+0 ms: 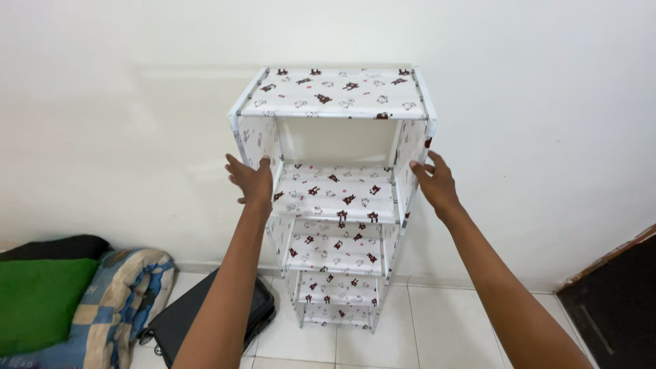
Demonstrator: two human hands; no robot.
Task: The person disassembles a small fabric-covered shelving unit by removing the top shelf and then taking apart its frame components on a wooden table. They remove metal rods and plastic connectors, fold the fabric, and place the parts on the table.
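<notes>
Steadying the fabric shelf rack point(335, 198), I keep my left hand point(251, 181) and right hand point(434, 183) open, flat against its 2 side posts, pressing evenly.

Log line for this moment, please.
left hand: flat on white patterned fabric shelf rack, left side | right hand: at its right side | rack: upright by wall

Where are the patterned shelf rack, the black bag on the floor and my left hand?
Shelf rack point(333, 93): head view, top panel.
Black bag point(179, 316): head view, flat top.
Left hand point(250, 180): head view, back of hand.
</notes>
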